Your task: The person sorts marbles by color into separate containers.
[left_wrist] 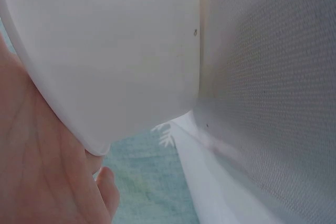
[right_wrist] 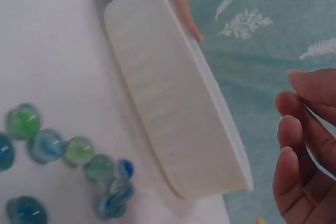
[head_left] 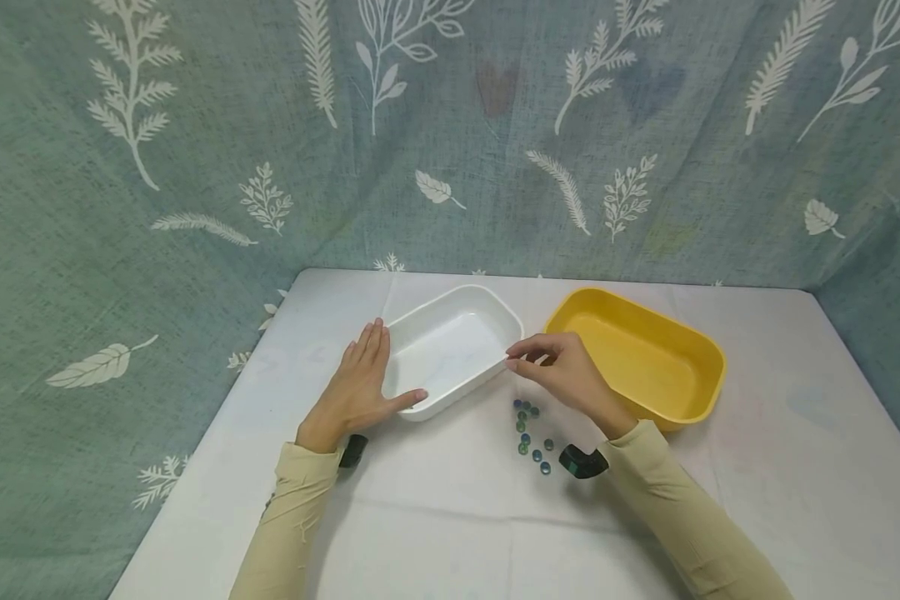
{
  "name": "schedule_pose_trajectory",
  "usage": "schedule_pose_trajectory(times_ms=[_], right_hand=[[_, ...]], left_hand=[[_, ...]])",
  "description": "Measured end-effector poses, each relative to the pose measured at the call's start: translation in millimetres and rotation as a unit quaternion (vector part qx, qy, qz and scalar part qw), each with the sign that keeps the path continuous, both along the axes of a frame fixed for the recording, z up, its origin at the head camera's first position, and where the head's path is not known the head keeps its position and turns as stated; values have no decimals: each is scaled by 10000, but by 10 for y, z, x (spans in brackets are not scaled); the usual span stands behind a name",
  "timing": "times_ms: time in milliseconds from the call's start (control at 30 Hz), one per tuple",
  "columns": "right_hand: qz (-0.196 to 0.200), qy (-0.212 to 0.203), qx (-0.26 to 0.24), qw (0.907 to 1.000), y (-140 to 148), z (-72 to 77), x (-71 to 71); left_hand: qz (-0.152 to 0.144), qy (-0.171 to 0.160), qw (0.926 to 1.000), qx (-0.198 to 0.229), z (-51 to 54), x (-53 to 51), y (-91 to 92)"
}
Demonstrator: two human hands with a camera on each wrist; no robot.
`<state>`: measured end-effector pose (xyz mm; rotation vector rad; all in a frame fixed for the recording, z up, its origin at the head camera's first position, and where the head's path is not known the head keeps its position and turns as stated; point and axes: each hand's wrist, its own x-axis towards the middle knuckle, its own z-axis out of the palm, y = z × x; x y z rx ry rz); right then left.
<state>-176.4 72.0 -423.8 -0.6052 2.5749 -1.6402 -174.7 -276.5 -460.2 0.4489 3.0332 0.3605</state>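
Note:
A white rectangular dish (head_left: 457,387) stands at an angle on the white cloth. My left hand (head_left: 356,383) rests on its left end, fingers straight and thumb spread along the near rim; the left wrist view shows the palm (left_wrist: 47,150) against the dish's side. Near the dish's right corner is my right hand (head_left: 562,367), its fingers loosely bent. In the right wrist view that hand (right_wrist: 310,140) stands apart from the dish wall (right_wrist: 168,87), with nothing visible between its fingers. Several blue and green glass marbles (head_left: 525,438) lie below it on the cloth.
A yellow rectangular dish (head_left: 645,358) stands to the right, partly behind my right hand and wrist. White cloth covers the table (head_left: 450,517). A green-blue curtain with leaf prints (head_left: 450,200) hangs behind the table and along its sides.

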Motion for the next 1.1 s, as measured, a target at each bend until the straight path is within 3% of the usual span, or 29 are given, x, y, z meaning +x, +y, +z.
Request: schedule_pose_trajectory(times_ms=[667, 933, 1100], right_hand=[[-123, -512, 40, 9986, 174, -386, 151], [-65, -948, 420, 9946, 189, -465, 179], [22, -849, 594, 9946, 185, -525, 191]], left_hand=[[-3, 6, 10000, 40, 31, 5, -6], [5, 31, 9999, 145, 17, 33, -7], [-16, 73, 10000, 64, 21, 22, 4]])
